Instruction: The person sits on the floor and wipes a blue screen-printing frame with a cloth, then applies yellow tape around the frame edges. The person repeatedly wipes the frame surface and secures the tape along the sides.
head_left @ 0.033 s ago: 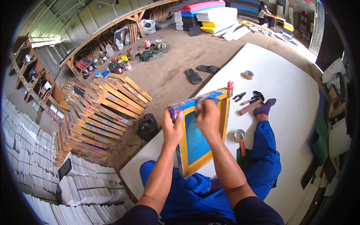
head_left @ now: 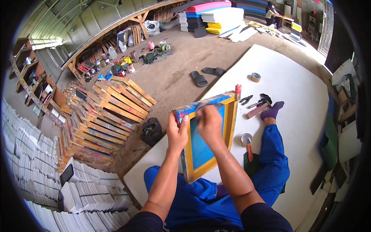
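A screen-printing frame (head_left: pixel 203 169) with yellow-brown wooden rails and blue mesh (head_left: pixel 201 145) is propped at a slant in front of me, its top rail streaked blue. My left hand (head_left: pixel 177 133) grips its upper left corner, thumb over the front. Across the upper mesh, just under the top rail, is my right hand (head_left: pixel 210 125), fingers closed. Something grey shows above its knuckles, too smeared to name. A red piece (head_left: pixel 238 89) sticks up at the frame's upper right corner.
The white board (head_left: pixel 293 127) beneath me holds a tape roll (head_left: pixel 255 77), pliers (head_left: pixel 245 99), a brown-handled tool (head_left: pixel 257 111), a tin (head_left: pixel 245 140) and a red cutter (head_left: pixel 250 152). Wooden frames (head_left: pixel 104 123) and white sheets (head_left: pixel 92 193) are stacked left. A person (head_left: pixel 273 15) sits far off.
My right hand has shifted slightly left and down over the mesh, with the grey thing. My left hand and the frame stay almost in place.
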`<state>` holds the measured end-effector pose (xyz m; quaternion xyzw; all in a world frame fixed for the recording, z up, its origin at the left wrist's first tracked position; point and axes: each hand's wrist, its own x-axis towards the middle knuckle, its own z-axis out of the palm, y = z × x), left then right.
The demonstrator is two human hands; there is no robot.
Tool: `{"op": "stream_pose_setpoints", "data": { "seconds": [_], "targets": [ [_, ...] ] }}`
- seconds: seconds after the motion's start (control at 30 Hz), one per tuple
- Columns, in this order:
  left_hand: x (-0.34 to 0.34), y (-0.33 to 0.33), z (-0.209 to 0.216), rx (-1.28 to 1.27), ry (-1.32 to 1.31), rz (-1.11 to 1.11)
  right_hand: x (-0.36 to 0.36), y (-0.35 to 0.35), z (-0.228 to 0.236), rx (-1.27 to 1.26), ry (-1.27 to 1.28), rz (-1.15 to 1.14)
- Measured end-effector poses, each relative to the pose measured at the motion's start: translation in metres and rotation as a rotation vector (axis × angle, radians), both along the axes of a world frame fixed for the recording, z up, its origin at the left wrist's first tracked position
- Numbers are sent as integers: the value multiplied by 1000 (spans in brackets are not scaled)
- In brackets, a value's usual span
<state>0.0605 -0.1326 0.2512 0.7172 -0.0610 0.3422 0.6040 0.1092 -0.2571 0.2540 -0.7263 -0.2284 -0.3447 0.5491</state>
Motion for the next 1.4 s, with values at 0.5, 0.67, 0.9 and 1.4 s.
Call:
{"op": "stream_pose_setpoints", "data": {
  "seconds": [0.5,0.67,0.9,1.4],
  "targets": [
    [8,-3,2,10,-37,-2,33,-21,-7,100,175,-176],
    [7,3,-2,8,11,-19,21,-14,-10,45,112,-109],
    [0,15,-9,-31,-19,-65,65,-105,-50,314,371,-478],
    [17,31,-15,-44,0,-90,-1,-26,-53,97,177,121]
  ]
}}
